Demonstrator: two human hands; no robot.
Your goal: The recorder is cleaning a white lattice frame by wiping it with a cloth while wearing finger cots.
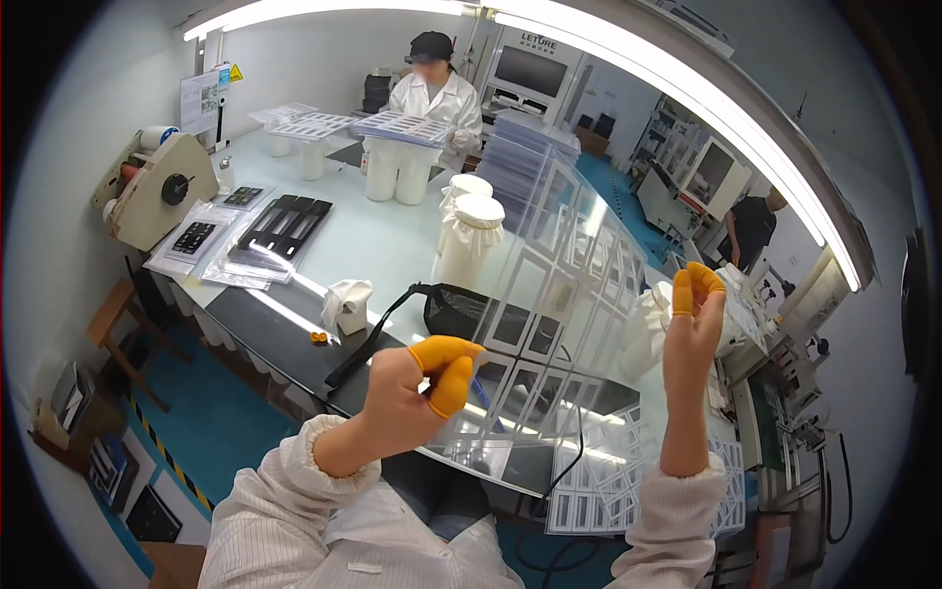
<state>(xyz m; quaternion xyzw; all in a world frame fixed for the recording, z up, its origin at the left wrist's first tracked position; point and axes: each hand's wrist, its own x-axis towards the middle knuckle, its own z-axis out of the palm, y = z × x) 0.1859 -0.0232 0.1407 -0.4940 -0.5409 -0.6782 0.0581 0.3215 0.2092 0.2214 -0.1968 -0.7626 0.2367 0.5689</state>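
Lengthwise up-&-R: clr sheet (543, 324)

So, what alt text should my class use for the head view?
A person's left hand, in orange finger covers, pinches a clear, grid-patterned sheet above a table; the right hand is raised to the sheet's right, its grip unclear. Across the table, a co-worker in a white coat is behind white jars.

Single head cam, wide fisheye, worn at person's brow ht., facing fwd & angled down over worktable (363, 231). V. close to L hand (397, 393) & R hand (693, 329); co-worker (439, 103) farther off, nr. top. Edges curve twd. rim.
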